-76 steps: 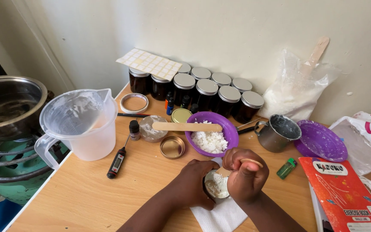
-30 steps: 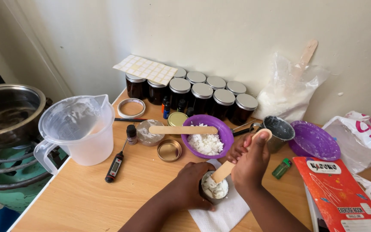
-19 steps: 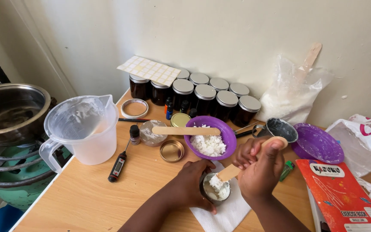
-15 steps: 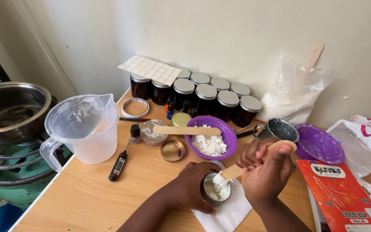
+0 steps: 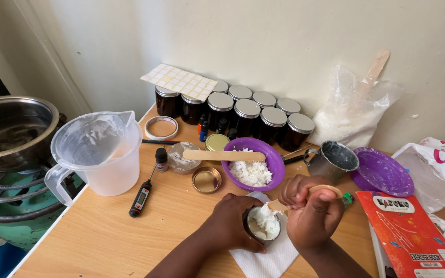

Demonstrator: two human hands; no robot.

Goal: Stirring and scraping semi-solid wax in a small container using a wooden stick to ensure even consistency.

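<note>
a: table [image 5: 104, 231], wooden, against a pale wall. biggest item on it?

b: clear plastic jug [image 5: 99, 154] at left, beside a steel pot [image 5: 11, 131] on a burner just off the edge. behind, a row of dark jars [image 5: 243, 116] with silver lids. a purple bowl [image 5: 256, 164] of white flakes sits mid-table, a flat wooden stick [image 5: 222, 155] laid across its rim.

a: hands?

b: both come in from the bottom edge. left hand [image 5: 230, 219], forearm angled up and right, fingers curled tight around a small tin [image 5: 262, 225] standing on a white paper towel [image 5: 269, 255], just in front of the purple bowl.

a: right?

b: right hand [image 5: 312, 213] is raised over the tin's right side, knuckles up, fingers pinched shut on a wooden spatula [image 5: 305, 195]. its tip dips into the white flakes heaped in the tin.
</note>
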